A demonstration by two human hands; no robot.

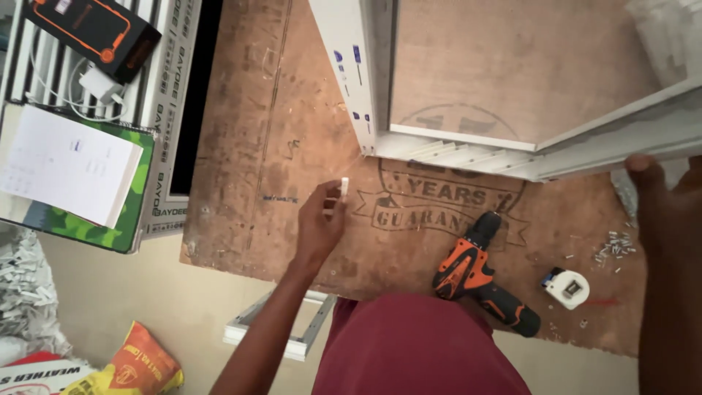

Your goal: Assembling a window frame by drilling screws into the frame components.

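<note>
left hand pinching small white plastic piece at fingertips, just below-left of white aluminium frame corner on brown plywood bench. piece upright, frame corner up-right of it. right hand resting on frame rail, grip unclear. left hand nearer corner.

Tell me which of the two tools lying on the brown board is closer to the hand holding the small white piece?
The orange-and-black cordless drill: it lies nearer the left hand than the white tape measure, which sits farther right, beside the scattered screws.
</note>
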